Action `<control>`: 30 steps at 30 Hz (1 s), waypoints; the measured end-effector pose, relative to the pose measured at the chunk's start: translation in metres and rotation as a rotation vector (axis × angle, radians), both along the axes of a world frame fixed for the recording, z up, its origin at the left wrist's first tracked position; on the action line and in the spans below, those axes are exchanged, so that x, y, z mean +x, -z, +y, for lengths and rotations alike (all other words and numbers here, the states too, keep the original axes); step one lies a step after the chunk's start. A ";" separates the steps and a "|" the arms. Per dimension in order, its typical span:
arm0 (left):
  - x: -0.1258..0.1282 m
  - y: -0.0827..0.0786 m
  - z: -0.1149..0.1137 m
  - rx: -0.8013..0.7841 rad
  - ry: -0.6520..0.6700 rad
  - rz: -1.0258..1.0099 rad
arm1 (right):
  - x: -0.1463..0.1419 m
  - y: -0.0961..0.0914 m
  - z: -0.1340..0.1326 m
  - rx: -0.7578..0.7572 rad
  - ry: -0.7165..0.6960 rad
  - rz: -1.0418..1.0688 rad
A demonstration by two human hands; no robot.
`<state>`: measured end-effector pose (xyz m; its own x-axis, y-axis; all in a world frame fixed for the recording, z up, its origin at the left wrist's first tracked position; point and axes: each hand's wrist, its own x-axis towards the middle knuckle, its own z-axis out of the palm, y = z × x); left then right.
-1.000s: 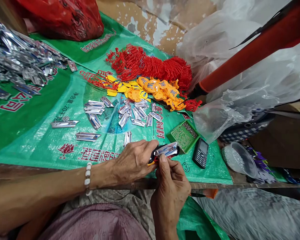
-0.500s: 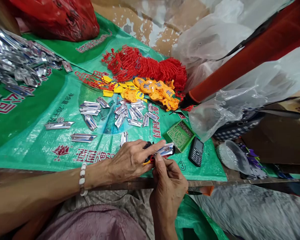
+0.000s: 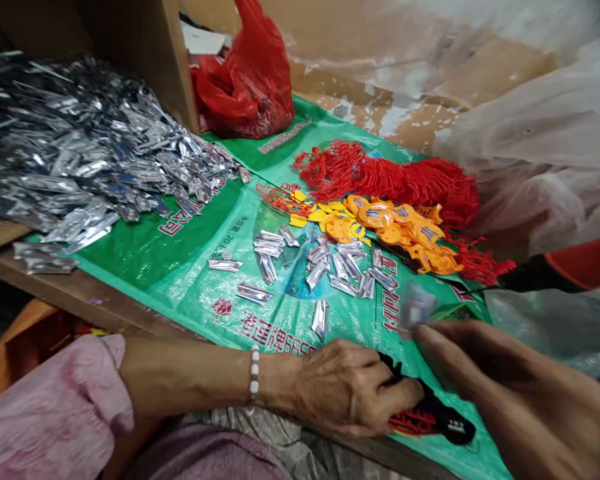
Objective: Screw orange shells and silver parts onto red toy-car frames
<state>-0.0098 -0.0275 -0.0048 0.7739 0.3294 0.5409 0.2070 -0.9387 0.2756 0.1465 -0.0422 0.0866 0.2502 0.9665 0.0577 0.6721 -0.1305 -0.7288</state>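
Observation:
My left hand (image 3: 350,387) is closed around a black-and-red plastic piece (image 3: 430,420) with a yellow lower edge, at the front edge of the table. Its far part is hidden under my fingers. To the right of it my right hand (image 3: 525,393), smeared by motion, pinches a small blurred silvery piece (image 3: 416,310) between thumb and finger. Beyond my hands, several loose silver foil-like strips (image 3: 267,267) with blue marks lie on a green printed sheet (image 3: 180,293).
A large heap of silver strips (image 3: 95,147) fills the left side. Red plastic frames (image 3: 395,177) and orange-and-yellow pieces (image 3: 400,227) lie behind the loose strips. A red plastic bag (image 3: 250,87) stands at the back. A red-and-black tool (image 3: 565,267) juts in from the right.
The view has swung left, showing more of the silver heap. My right hand has come away from the black-and-red piece to the right with a small silvery piece. My left hand keeps its hold.

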 end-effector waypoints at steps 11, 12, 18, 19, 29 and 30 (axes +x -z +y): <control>0.002 -0.003 0.001 0.146 0.112 -0.107 | -0.075 0.031 0.068 -0.291 -0.867 -0.080; 0.002 -0.003 0.001 0.143 0.106 -0.135 | -0.066 0.030 0.068 -0.280 -0.850 -0.169; 0.003 0.001 -0.003 0.193 0.053 -0.290 | -0.042 0.028 0.056 -0.258 -0.838 -0.428; 0.004 0.002 -0.004 0.210 0.046 -0.296 | -0.046 0.027 0.054 -0.257 -0.858 -0.385; -0.005 -0.011 -0.004 0.123 0.036 -0.140 | -0.021 0.029 0.078 -0.100 -0.682 -0.331; -0.006 -0.012 -0.003 0.110 0.030 -0.131 | -0.015 0.033 0.082 -0.082 -0.656 -0.355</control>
